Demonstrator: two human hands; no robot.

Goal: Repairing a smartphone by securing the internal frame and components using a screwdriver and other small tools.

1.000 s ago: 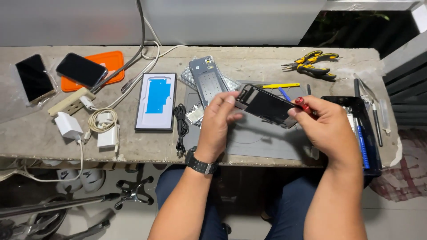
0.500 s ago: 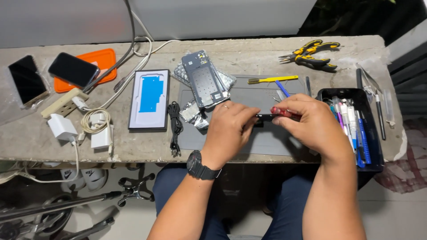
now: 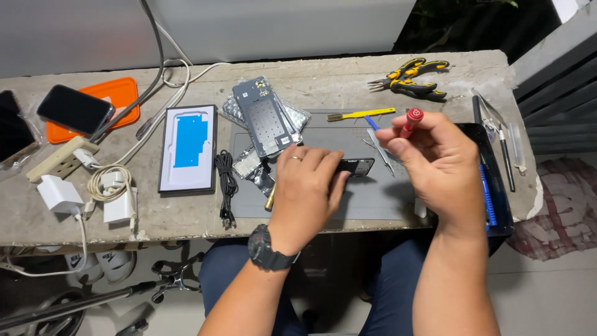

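My left hand (image 3: pixel 308 186) presses down on a dark phone body (image 3: pixel 356 166) that lies on the grey work mat (image 3: pixel 373 199); only the phone's right end shows past my fingers. A black watch sits on that wrist. My right hand (image 3: pixel 435 158) hovers just right of the phone, fingers closed on a small red-capped screwdriver (image 3: pixel 410 120) that points up and away. Metal tweezers (image 3: pixel 379 149) and a blue tool (image 3: pixel 371 122) lie on the mat under that hand.
A grey phone frame (image 3: pixel 264 118), a screen panel with blue film (image 3: pixel 188 147), a black cable (image 3: pixel 226 183), a yellow tool (image 3: pixel 360 114), yellow-black pliers (image 3: pixel 410 78), a black tool tray (image 3: pixel 494 180), chargers (image 3: pixel 118 202) and phones on an orange pad (image 3: pixel 93 106) cover the concrete bench (image 3: pixel 311 74).
The phone body was held up in both hands; now it lies flat on the mat under my left hand. My right hand has lifted off with the red screwdriver.
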